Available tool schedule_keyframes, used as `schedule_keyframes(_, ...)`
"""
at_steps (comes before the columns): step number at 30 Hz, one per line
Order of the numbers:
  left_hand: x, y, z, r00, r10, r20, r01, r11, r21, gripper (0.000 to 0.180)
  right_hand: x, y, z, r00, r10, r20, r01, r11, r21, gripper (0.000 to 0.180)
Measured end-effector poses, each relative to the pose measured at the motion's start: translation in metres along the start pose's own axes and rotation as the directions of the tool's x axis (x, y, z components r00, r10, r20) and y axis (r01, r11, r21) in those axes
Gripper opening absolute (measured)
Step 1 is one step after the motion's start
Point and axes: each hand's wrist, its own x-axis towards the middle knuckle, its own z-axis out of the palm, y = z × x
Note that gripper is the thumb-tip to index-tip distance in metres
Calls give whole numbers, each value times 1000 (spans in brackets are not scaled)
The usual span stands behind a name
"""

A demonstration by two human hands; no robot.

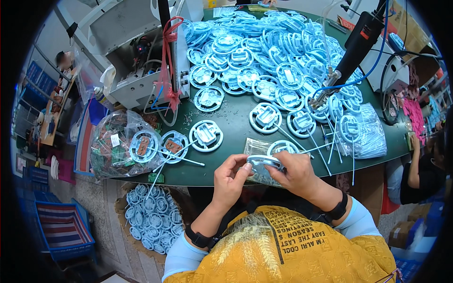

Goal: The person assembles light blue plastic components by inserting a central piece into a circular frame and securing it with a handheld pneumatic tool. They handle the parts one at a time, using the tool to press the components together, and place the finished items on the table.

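my left hand [230, 178] is pinching one light blue ring part [262, 161] at its nine o'clock side, and my right hand [298, 175] grips it at three o'clock. i hold it near the six o'clock edge of the green table [236, 123]; from there, a big heap [264, 47] of similar parts lies toward twelve o'clock, a clear bag [111, 148] toward nine.
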Motion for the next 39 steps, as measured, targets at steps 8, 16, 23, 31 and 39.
schedule_keyframes(8, 2, -4, 1, 999, -9, -44, 11, 1000, 28, 13, -3, 1, 7, 995, -96, -39, 98, 994, 38, 20)
schedule_keyframes(16, 10, -2, 3, 943, 333, 14, -272, 744, 611, 10, -5, -3, 11, 1000, -16, -11, 16, 998, 58, 21)
schedule_keyframes(23, 28, 1, -3, 849, 518, 107, -348, 394, 851, 7, 3, -12, 12, 995, 76, 57, -82, 991, 109, 22)
schedule_keyframes(31, 31, 10, -6, 802, 554, 222, -412, 245, 878, 8, 0, -12, 14, 998, 3, 70, -8, 998, 68, 24)
schedule_keyframes(39, 32, 2, -8, 821, 563, 99, -405, 451, 795, 6, -7, -3, 23, 989, -138, 58, 141, 989, -50, 27)
